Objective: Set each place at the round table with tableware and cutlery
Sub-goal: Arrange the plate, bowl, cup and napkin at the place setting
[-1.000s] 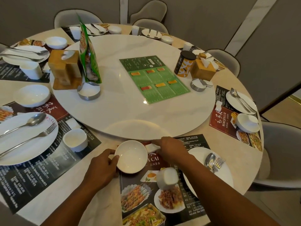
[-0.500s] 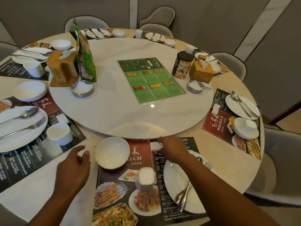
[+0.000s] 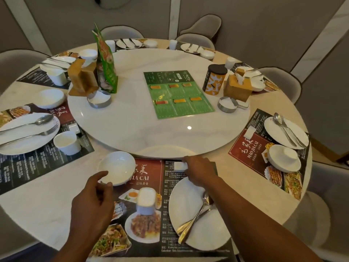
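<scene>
At the near place, a menu placemat (image 3: 151,173) carries a white bowl (image 3: 119,165) at its upper left. A white cup (image 3: 146,200) stands in the middle, and a white plate (image 3: 187,205) with a spoon and fork (image 3: 196,216) lies at the right. My left hand (image 3: 90,207) reaches to the bowl's near rim, with the thumb over the rim and the fingers curled beneath it. My right hand (image 3: 198,171) rests above the plate, its fingertips closed on a small white block (image 3: 179,166) on the placemat.
A marble turntable (image 3: 132,125) fills the table's middle with a green menu (image 3: 177,93), a tin (image 3: 214,80), tissue boxes and metal ashtrays. Set places lie at the left (image 3: 24,133) and right (image 3: 283,133), with several more at the far side. Grey chairs ring the table.
My left hand left the bowl, drew back, then came forward to its near rim again. My right hand stayed on the small white block. The view tilted up and back.
</scene>
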Demonstrator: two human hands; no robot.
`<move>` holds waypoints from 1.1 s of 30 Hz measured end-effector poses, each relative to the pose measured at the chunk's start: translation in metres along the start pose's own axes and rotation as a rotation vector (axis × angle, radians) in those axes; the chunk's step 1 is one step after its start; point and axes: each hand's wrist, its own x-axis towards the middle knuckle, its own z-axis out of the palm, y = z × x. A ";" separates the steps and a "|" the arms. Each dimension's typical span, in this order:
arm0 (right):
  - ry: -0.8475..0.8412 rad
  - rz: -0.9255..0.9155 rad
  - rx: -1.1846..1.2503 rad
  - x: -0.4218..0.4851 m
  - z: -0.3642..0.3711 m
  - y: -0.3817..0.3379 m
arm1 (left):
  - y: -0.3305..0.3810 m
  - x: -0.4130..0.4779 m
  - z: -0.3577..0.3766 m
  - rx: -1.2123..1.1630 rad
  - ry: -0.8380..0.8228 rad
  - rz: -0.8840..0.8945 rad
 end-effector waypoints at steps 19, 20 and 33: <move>-0.097 -0.316 0.445 -0.067 0.012 -0.081 | -0.024 -0.022 0.024 0.098 -0.272 0.033; -0.095 -0.340 0.393 -0.069 0.017 -0.087 | -0.024 -0.023 0.025 0.097 -0.294 0.010; 0.078 0.255 0.348 -0.016 -0.003 0.001 | -0.018 -0.024 0.025 0.130 -0.321 0.060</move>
